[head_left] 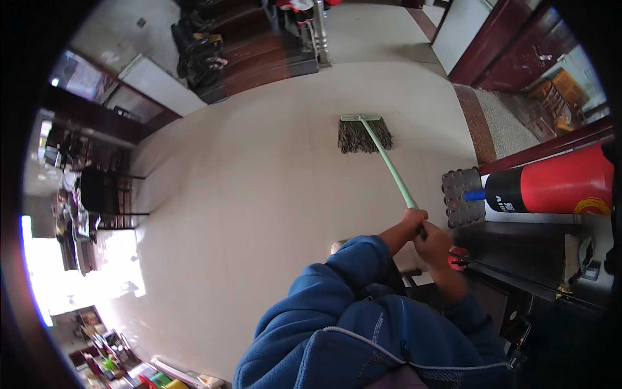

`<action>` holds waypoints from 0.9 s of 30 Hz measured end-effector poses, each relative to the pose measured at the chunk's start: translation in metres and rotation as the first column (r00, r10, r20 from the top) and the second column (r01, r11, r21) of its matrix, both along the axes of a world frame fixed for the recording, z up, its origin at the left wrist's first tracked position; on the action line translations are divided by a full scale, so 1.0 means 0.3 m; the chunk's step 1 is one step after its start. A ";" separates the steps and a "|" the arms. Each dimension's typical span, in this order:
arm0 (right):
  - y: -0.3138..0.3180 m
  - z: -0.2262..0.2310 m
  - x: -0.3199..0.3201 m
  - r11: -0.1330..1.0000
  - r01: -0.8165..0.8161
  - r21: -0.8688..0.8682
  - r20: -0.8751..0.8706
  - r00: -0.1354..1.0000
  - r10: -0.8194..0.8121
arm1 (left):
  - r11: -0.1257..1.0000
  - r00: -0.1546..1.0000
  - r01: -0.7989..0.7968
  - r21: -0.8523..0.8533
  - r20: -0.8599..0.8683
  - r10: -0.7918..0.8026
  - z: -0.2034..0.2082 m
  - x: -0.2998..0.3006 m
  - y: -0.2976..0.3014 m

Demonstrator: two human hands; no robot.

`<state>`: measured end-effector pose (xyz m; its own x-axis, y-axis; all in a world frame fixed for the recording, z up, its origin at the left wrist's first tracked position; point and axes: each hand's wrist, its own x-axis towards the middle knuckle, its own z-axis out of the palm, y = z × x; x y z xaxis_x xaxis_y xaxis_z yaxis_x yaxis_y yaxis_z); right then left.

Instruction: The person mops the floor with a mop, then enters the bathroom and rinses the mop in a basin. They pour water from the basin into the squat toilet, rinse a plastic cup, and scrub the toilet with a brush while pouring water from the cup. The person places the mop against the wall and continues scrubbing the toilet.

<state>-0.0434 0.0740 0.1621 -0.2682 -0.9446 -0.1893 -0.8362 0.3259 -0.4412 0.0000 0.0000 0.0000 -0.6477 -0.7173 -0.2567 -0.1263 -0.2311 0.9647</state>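
Observation:
A mop (366,137) with grey-brown strands lies with its head on the pale floor, ahead of me and a little to the right. Its light green handle (394,172) slants back toward my body. My left hand (413,222) is closed around the handle, farther along it. Just behind, near the dark end of the handle, my right hand (433,246) is wrapped round it too. Both forearms come out of blue sleeves, the left one reaching across in front of me.
To the right, a red and black punching bag (557,181) rises from a grey studded base (463,198). Dark wooden stairs (259,58) stand ahead. A black chair (103,191) is at left, and clutter (107,356) lies at lower left. An open doorway (518,117) is at upper right.

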 end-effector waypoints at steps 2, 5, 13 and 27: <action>-0.110 0.013 -0.015 0.999 0.035 0.018 0.009 0.999 -0.035 | 0.996 1.000 0.019 0.085 -0.003 -0.019 0.033 -0.011 -0.129; -0.284 0.026 -0.044 0.977 0.095 -0.192 0.166 0.984 -0.063 | 0.824 0.975 0.222 -0.521 0.121 -0.186 0.059 0.007 -0.329; -0.877 0.142 -0.176 0.836 -0.243 -0.492 0.158 0.919 0.360 | 0.959 0.969 0.213 -0.185 0.163 -0.184 0.279 0.005 -0.966; -1.744 0.152 -0.436 0.861 -0.242 -0.448 0.042 0.956 0.291 | 0.771 0.978 0.038 0.635 -0.183 0.103 0.325 -0.295 -1.817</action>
<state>-0.1744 -0.4492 0.2076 0.0038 -0.9700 0.2430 -0.8049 -0.1472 -0.5748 -0.0884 -0.5452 0.0974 -0.7132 -0.4588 -0.5300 0.0668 -0.7971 0.6001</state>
